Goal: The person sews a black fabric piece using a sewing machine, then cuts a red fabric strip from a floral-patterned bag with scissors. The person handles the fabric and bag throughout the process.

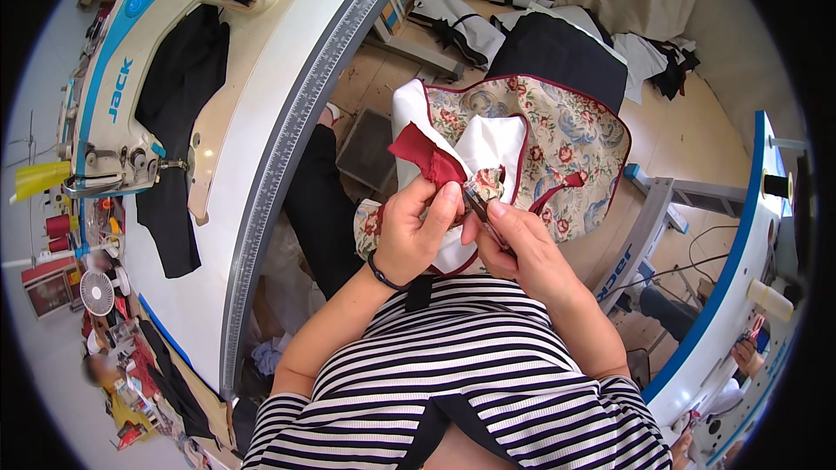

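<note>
In my lap lies a floral fabric piece (557,122) with dark red edging and a white lining (492,144). My left hand (416,224) is closed, pinching the gathered edge of this piece beside a dark red cloth strip (428,155). Opposite it, my right hand (525,245) grips a slim dark metal tool (475,203), whose tip meets the bunched floral cloth between both hands. Fingers hide much of the tool, so its exact kind is unclear. A red tie (557,191) rests on the floral cloth to the right.
At left, a sewing machine (109,113) stands on a white table edged with a ruler strip (287,113); black cloth (178,70) lies there. Beyond my lap are black fabric (557,57) and white cloth bundles (453,22). Another blue-edged table (710,296) is at right.
</note>
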`<state>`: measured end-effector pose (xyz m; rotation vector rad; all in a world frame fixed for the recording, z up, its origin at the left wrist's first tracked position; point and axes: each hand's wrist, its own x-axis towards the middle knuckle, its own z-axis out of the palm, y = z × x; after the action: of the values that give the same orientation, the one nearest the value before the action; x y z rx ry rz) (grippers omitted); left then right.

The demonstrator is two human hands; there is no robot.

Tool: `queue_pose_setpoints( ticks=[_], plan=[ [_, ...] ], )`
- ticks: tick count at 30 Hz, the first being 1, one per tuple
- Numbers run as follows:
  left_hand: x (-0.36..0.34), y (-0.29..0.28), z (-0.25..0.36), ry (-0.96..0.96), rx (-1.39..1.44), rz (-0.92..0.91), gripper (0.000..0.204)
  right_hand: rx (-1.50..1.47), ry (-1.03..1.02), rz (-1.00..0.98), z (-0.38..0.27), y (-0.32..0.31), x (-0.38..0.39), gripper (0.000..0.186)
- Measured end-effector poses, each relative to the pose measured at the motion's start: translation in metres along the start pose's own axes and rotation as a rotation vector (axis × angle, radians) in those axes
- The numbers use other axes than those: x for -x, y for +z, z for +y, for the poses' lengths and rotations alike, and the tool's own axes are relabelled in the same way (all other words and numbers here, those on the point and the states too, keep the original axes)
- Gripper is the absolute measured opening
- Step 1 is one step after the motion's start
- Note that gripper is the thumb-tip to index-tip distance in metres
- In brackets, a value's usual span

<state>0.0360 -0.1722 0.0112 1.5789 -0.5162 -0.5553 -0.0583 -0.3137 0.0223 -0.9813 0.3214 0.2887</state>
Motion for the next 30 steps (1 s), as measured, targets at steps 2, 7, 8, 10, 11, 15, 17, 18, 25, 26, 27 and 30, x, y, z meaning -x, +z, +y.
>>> queue_pose_setpoints(
  ticks=[2, 7, 8, 10, 11, 15, 17, 18, 25, 26, 27, 30],
  plan=[
    [0.0, 0.001, 0.0, -0.009, 0.002, 0.005, 0.021, -0.007, 0.004, 0.003, 0.001, 0.0, 0.0, 0.043],
    [0.001, 0.002, -0.003, -0.047, 0.093, -0.031, 0.022, -0.143, -0.017, 0.0, 0.01, -0.001, -0.005, 0.039],
    [0.001, 0.002, -0.003, -0.057, 0.11, -0.039, 0.022, -0.164, -0.021, -0.002, 0.012, 0.0, -0.005, 0.038],
    [0.001, 0.003, -0.002, -0.063, 0.153, -0.048, 0.023, -0.217, -0.012, -0.01, 0.013, 0.0, -0.007, 0.037],
    [0.0, 0.003, -0.002, -0.065, 0.175, -0.052, 0.023, -0.243, -0.009, -0.014, 0.014, 0.0, -0.009, 0.037],
    [0.002, 0.002, -0.007, -0.088, 0.155, -0.054, 0.024, -0.302, -0.013, -0.012, 0.019, 0.0, -0.01, 0.034],
    [0.002, 0.002, -0.008, -0.087, 0.136, -0.045, 0.024, -0.303, -0.01, 0.005, 0.019, 0.0, -0.011, 0.033],
    [0.001, 0.001, -0.01, -0.107, 0.168, -0.018, 0.025, -0.197, -0.036, 0.012, 0.016, -0.001, -0.008, 0.034],
    [-0.002, -0.005, -0.008, -0.135, 0.148, -0.061, 0.024, 0.783, -0.59, 0.431, -0.025, -0.01, -0.016, 0.027],
    [-0.002, -0.006, -0.006, -0.137, 0.132, -0.066, 0.024, 0.816, -0.547, 0.341, -0.022, -0.015, -0.023, 0.027],
    [-0.002, -0.007, -0.004, -0.139, 0.116, -0.07, 0.024, 0.848, -0.503, 0.249, -0.019, -0.017, -0.028, 0.026],
    [-0.006, -0.011, -0.003, -0.051, 0.02, -0.056, 0.022, 0.645, -0.262, 0.238, -0.017, -0.014, -0.023, 0.024]
  ],
)
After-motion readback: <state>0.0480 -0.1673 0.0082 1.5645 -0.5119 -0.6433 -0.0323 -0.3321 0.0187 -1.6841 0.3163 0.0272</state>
